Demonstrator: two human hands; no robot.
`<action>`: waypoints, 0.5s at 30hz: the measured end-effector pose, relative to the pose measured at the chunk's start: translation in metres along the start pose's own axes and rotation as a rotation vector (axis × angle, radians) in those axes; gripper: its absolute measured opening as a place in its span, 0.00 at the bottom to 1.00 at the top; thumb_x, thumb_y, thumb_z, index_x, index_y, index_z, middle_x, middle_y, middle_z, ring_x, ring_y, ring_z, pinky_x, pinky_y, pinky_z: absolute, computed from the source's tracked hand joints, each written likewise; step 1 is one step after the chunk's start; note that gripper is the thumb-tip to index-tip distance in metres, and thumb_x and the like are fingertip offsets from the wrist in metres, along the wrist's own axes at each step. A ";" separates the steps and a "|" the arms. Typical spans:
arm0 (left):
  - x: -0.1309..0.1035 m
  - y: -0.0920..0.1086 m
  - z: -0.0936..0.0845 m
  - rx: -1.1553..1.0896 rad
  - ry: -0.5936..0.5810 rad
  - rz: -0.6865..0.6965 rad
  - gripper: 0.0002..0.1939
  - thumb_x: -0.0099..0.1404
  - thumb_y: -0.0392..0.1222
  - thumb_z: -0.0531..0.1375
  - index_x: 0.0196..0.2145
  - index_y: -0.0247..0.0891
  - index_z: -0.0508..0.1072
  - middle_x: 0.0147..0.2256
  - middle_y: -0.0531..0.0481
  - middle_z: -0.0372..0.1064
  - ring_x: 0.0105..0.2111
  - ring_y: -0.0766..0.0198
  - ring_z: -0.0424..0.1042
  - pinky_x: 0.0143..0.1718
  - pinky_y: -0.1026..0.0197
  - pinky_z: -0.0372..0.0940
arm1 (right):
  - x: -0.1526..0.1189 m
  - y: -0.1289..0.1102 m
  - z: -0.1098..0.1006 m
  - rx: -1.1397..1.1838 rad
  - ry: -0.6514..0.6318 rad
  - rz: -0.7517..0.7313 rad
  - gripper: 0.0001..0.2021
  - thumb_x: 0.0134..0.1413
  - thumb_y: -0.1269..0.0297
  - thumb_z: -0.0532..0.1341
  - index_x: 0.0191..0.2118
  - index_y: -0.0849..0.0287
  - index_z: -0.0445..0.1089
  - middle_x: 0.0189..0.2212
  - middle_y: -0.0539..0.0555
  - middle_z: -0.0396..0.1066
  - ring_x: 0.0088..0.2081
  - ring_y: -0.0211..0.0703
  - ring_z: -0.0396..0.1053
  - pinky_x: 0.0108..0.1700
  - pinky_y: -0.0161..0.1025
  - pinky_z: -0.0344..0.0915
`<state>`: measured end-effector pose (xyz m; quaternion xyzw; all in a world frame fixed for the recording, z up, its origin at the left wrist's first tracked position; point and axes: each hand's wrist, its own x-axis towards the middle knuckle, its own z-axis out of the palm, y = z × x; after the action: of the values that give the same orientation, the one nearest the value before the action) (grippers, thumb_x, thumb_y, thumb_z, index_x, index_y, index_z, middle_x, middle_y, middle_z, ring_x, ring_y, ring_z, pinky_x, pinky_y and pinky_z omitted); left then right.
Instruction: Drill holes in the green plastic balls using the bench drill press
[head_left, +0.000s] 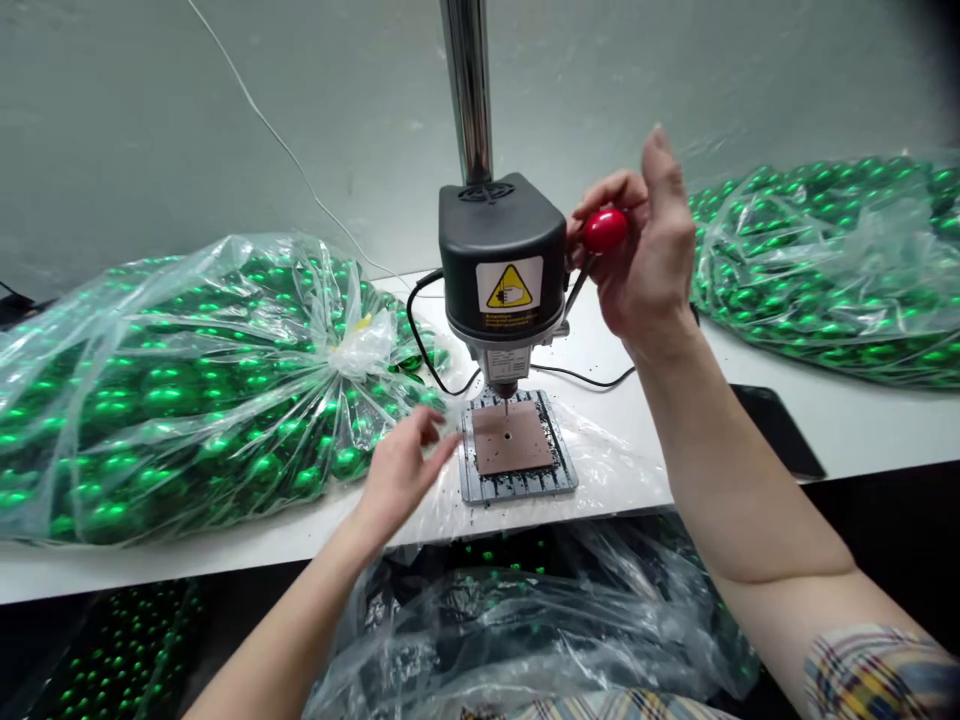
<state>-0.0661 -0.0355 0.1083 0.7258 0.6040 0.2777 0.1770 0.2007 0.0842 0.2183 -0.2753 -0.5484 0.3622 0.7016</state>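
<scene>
A small black drill press (504,250) stands on the table, its bit pointing down above a brown square board (512,445) with a hole in it. The board lies on a grey slotted base plate (517,488) strewn with dark shavings. My right hand (645,235) is at the machine's right side, fingers curled around the feed lever with a red knob (604,231), thumb raised. Left of the base plate is my left hand (405,465), its thumb stretched out apart from the bent fingers. I see nothing held in it.
Clear plastic bags of shiny green balls lie at left (187,390) and right (832,270). A dark flat device (778,430) lies at right. Another clear bag (510,630) with green balls is below the table's front edge. A black cable (420,335) runs beside the press.
</scene>
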 end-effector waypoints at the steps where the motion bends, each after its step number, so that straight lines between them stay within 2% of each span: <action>1: 0.019 -0.005 0.000 0.001 0.139 -0.040 0.16 0.62 0.52 0.65 0.43 0.41 0.70 0.29 0.51 0.72 0.29 0.58 0.71 0.34 0.59 0.61 | 0.000 0.009 -0.008 -0.041 0.040 -0.002 0.28 0.62 0.34 0.48 0.32 0.55 0.65 0.28 0.52 0.69 0.26 0.37 0.68 0.26 0.34 0.63; 2: 0.038 -0.010 0.002 -0.023 0.232 -0.072 0.20 0.60 0.50 0.67 0.46 0.41 0.69 0.26 0.53 0.70 0.28 0.57 0.71 0.33 0.59 0.60 | -0.002 0.020 -0.015 -0.153 0.097 0.034 0.27 0.65 0.36 0.44 0.35 0.55 0.65 0.33 0.53 0.71 0.30 0.37 0.70 0.29 0.34 0.66; 3: 0.054 -0.015 0.004 -0.075 0.280 -0.093 0.24 0.58 0.49 0.68 0.49 0.40 0.68 0.23 0.55 0.69 0.27 0.57 0.70 0.33 0.59 0.60 | -0.006 0.033 -0.023 -0.409 0.118 0.114 0.26 0.69 0.42 0.40 0.38 0.55 0.65 0.36 0.53 0.72 0.32 0.37 0.71 0.31 0.34 0.66; 4: 0.069 -0.020 0.007 -0.150 0.287 -0.108 0.27 0.57 0.48 0.69 0.50 0.40 0.67 0.21 0.56 0.68 0.26 0.57 0.70 0.32 0.60 0.60 | -0.011 0.046 -0.031 -0.749 0.032 0.247 0.25 0.71 0.47 0.38 0.40 0.56 0.65 0.39 0.53 0.72 0.35 0.37 0.71 0.33 0.34 0.68; 5: 0.081 -0.024 0.010 -0.234 0.257 -0.126 0.27 0.56 0.47 0.70 0.51 0.39 0.67 0.19 0.58 0.66 0.24 0.58 0.70 0.31 0.60 0.60 | -0.017 0.060 -0.039 -0.870 -0.033 0.324 0.22 0.71 0.49 0.43 0.40 0.58 0.67 0.39 0.55 0.73 0.37 0.40 0.72 0.36 0.36 0.69; 7: 0.101 -0.030 0.016 -0.386 0.140 -0.189 0.22 0.56 0.45 0.69 0.47 0.38 0.69 0.17 0.58 0.66 0.19 0.61 0.68 0.27 0.62 0.60 | -0.030 0.086 -0.052 -1.021 -0.133 0.430 0.16 0.68 0.53 0.56 0.42 0.62 0.71 0.40 0.57 0.74 0.43 0.45 0.73 0.44 0.42 0.72; 8: 0.107 -0.032 0.018 -0.438 0.084 -0.228 0.18 0.57 0.44 0.67 0.44 0.38 0.70 0.17 0.57 0.67 0.17 0.63 0.66 0.24 0.63 0.58 | -0.036 0.099 -0.058 -1.094 -0.183 0.486 0.15 0.65 0.55 0.60 0.48 0.62 0.71 0.45 0.58 0.73 0.46 0.46 0.73 0.48 0.46 0.73; 9: 0.113 -0.034 0.019 -0.470 0.041 -0.258 0.14 0.58 0.44 0.66 0.40 0.38 0.70 0.17 0.56 0.67 0.15 0.64 0.65 0.21 0.64 0.57 | -0.041 0.111 -0.062 -1.159 -0.235 0.539 0.18 0.65 0.56 0.62 0.54 0.61 0.69 0.52 0.58 0.71 0.49 0.46 0.72 0.51 0.50 0.73; 10: 0.117 -0.035 0.019 -0.490 0.016 -0.272 0.11 0.58 0.43 0.65 0.37 0.38 0.70 0.18 0.55 0.68 0.15 0.65 0.65 0.19 0.65 0.56 | -0.046 0.122 -0.066 -1.205 -0.288 0.576 0.19 0.65 0.56 0.62 0.56 0.60 0.68 0.54 0.59 0.69 0.51 0.47 0.72 0.52 0.50 0.73; 12: 0.125 -0.037 0.018 -0.535 0.021 -0.271 0.10 0.57 0.42 0.65 0.34 0.37 0.69 0.19 0.54 0.69 0.15 0.65 0.67 0.18 0.66 0.57 | -0.050 0.140 -0.069 -1.266 -0.385 0.617 0.19 0.65 0.56 0.62 0.57 0.59 0.68 0.55 0.59 0.69 0.52 0.47 0.71 0.52 0.51 0.73; 15: 0.137 -0.040 0.017 -0.637 0.087 -0.241 0.13 0.54 0.41 0.67 0.34 0.37 0.69 0.19 0.55 0.70 0.17 0.65 0.70 0.20 0.65 0.63 | -0.046 0.158 -0.066 -1.312 -0.468 0.596 0.19 0.65 0.56 0.62 0.56 0.59 0.68 0.55 0.59 0.69 0.52 0.47 0.71 0.52 0.50 0.73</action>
<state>-0.0711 0.1078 0.0974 0.5447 0.5755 0.4603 0.4003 0.2262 0.1406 0.0521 -0.6888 -0.6885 0.1850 0.1315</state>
